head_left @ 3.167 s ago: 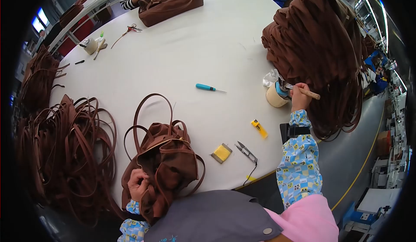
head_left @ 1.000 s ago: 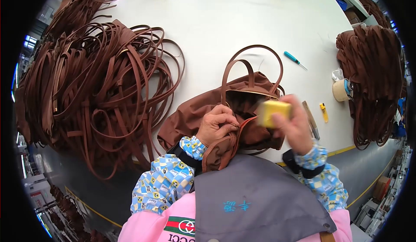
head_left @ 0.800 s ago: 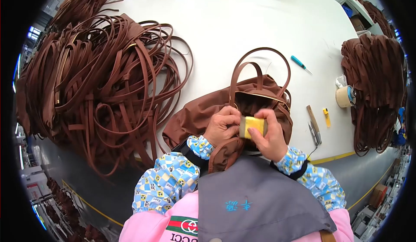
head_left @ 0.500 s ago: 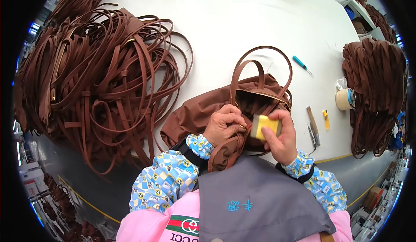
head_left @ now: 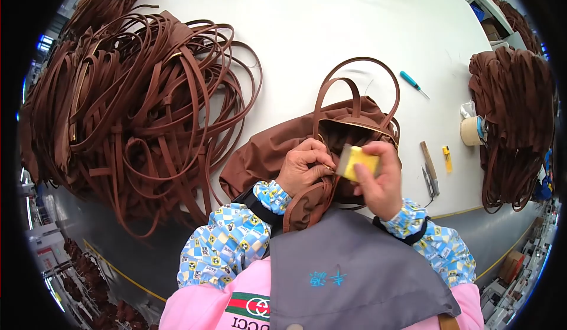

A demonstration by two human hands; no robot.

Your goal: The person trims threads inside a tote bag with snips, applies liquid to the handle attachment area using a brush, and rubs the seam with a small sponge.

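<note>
A brown handbag (head_left: 269, 138) with two loop handles lies in front of me, its zipped mouth parted. At the near end of the mouth, my left hand (head_left: 306, 167) pinches the bag's edge, where a small gold-coloured bit shows by the fingertips. My right hand (head_left: 383, 179) grips a small yellow block (head_left: 359, 163) with a greyish side between thumb and fingers. The block is held over the bag's opening, just right of my left fingertips. Slight blur hides whether it touches the bag.
Left on the white table (head_left: 283, 29) is a big heap of brown bags (head_left: 136, 117) with tangled straps. Toward the right lie a teal-handled screwdriver (head_left: 410, 81), tweezers (head_left: 426, 181), a wooden-handled tool (head_left: 429, 162), a yellow cutter (head_left: 447, 159), a tape roll (head_left: 472, 130) and more brown bags (head_left: 511, 123).
My right hand has shifted slightly with the yellow block, which has turned and risen a little. My left hand keeps its hold on the bag's edge.
</note>
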